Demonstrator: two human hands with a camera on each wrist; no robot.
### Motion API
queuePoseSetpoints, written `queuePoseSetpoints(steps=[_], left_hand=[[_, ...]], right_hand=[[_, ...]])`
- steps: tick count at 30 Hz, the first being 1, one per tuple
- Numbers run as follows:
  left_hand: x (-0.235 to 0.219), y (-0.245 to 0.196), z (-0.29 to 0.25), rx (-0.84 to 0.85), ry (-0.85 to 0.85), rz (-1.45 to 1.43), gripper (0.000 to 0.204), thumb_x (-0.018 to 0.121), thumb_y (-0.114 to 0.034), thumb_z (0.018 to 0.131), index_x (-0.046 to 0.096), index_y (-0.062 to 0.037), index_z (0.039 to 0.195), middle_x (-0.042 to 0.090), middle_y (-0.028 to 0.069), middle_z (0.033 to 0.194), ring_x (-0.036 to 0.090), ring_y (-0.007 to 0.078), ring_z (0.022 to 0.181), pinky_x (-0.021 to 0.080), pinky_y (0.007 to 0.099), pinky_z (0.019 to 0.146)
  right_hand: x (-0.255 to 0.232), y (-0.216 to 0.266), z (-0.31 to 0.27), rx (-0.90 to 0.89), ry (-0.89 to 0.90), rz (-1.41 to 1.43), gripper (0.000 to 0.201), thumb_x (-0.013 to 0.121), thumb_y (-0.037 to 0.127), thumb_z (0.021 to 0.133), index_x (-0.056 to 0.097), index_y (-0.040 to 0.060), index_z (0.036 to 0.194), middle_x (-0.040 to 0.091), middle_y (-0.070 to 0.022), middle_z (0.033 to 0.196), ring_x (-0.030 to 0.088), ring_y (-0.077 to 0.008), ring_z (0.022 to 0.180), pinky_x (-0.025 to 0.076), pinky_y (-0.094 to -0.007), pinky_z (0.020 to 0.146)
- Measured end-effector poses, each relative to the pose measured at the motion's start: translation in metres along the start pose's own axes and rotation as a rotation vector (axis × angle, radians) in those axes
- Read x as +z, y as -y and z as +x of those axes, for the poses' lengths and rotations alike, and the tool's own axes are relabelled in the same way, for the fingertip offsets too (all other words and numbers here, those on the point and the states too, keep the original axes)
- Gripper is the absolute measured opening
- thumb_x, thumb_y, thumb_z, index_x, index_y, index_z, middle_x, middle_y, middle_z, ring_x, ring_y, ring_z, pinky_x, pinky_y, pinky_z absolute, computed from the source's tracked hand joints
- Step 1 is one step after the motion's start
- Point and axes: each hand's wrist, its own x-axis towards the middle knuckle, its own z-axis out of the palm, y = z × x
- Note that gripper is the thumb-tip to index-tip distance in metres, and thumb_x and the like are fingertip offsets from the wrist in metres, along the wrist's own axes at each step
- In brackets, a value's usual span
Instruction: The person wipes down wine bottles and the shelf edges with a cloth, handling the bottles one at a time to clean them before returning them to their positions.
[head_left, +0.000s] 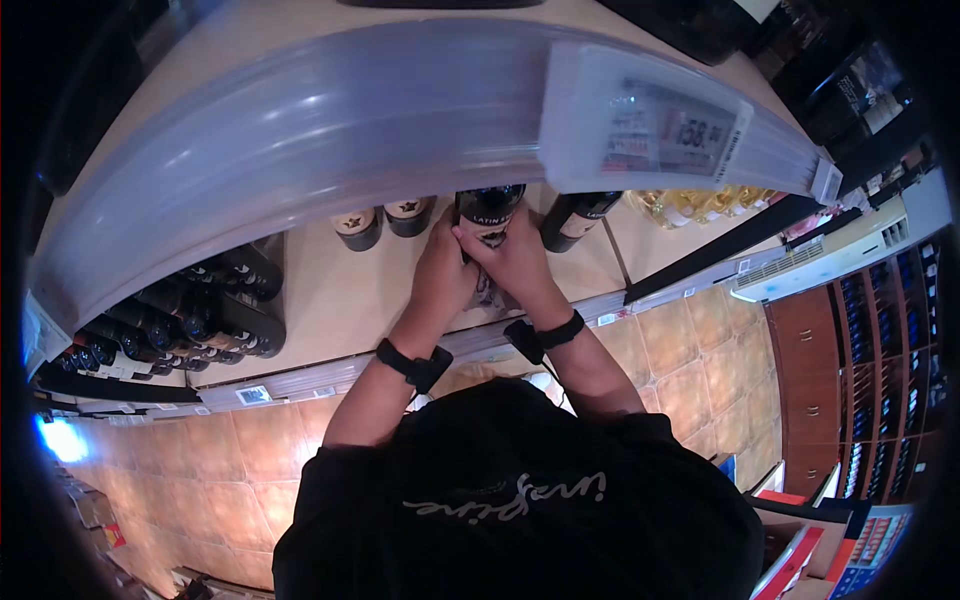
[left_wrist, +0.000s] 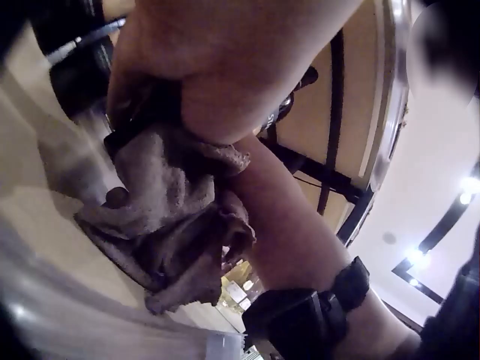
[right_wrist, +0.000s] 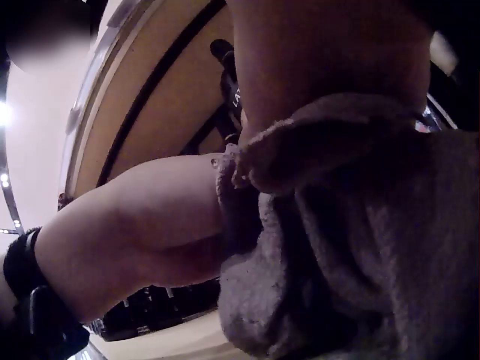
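Note:
A dark wine bottle with a pale label stands between my two hands under the shelf edge. My left hand grips it from the left, and my right hand holds it from the right, a thumb across its front. From between the palms hangs a crumpled grey-brown cloth, bunched against both hands; in the right wrist view the cloth spills out below the right hand. The bottle's lower part is hidden by hands and cloth.
Overhead, a clear plastic shelf strip carries a price tag. Another dark bottle stands just right of the hands. Two bottles are to the left, with rows of dark bottles farther left. Pale bottles stand at right.

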Motion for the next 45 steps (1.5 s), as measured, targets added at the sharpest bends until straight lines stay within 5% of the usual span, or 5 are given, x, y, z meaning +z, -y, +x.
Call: queuePoseSetpoints(steps=[12, 26, 34, 43, 45], left_hand=[[0.018, 0.027, 0.049, 0.123, 0.017, 0.063, 0.058, 0.065, 0.004, 0.083, 0.051, 0.0029, 0.139, 0.061, 0.0289, 0.134, 0.056, 0.0463, 0.13, 0.046, 0.0464, 0.108], [0.038, 0.076, 0.056, 0.178, -0.074, -0.1, 0.022, 0.069, -0.012, 0.095, 0.069, -0.0016, 0.115, 0.07, 0.0188, 0.113, 0.066, 0.0329, 0.109, 0.052, 0.0436, 0.095], [0.015, 0.03, 0.052, 0.169, 0.02, 0.077, 0.023, 0.072, -0.019, 0.094, 0.071, -0.0052, 0.112, 0.072, 0.0143, 0.111, 0.067, 0.0282, 0.107, 0.053, 0.0422, 0.094], [-0.009, 0.021, 0.018, 0.187, 0.171, 0.146, 0.036, 0.064, -0.014, 0.095, 0.064, -0.0014, 0.129, 0.068, 0.0246, 0.121, 0.065, 0.0421, 0.114, 0.051, 0.0485, 0.1], [-0.025, 0.001, 0.003, 0.039, 0.297, 0.207, 0.041, 0.061, -0.017, 0.098, 0.059, -0.001, 0.135, 0.063, 0.0279, 0.131, 0.059, 0.0431, 0.125, 0.047, 0.0484, 0.107]], right_hand=[[0.019, -0.065, 0.051, -0.203, -0.019, -0.119, 0.063, 0.084, 0.041, 0.084, 0.064, -0.0008, 0.125, 0.071, -0.0252, 0.117, 0.07, -0.0421, 0.109, 0.055, -0.0468, 0.092], [0.009, -0.069, 0.039, -0.106, 0.064, -0.171, 0.057, 0.074, 0.035, 0.09, 0.061, 0.0042, 0.136, 0.066, -0.0236, 0.13, 0.061, -0.0407, 0.124, 0.048, -0.0467, 0.106], [0.001, -0.064, 0.035, -0.094, 0.099, -0.156, 0.059, 0.075, 0.037, 0.089, 0.06, 0.0042, 0.137, 0.065, -0.0239, 0.131, 0.06, -0.0414, 0.125, 0.048, -0.0469, 0.106], [-0.001, -0.064, 0.037, -0.074, 0.122, -0.136, 0.062, 0.075, 0.039, 0.089, 0.06, 0.0043, 0.138, 0.063, -0.0243, 0.133, 0.059, -0.042, 0.127, 0.047, -0.0472, 0.107], [0.002, -0.064, 0.036, -0.07, 0.128, -0.122, 0.062, 0.075, 0.04, 0.089, 0.059, 0.0043, 0.138, 0.063, -0.0244, 0.134, 0.059, -0.0422, 0.127, 0.047, -0.0473, 0.107]])
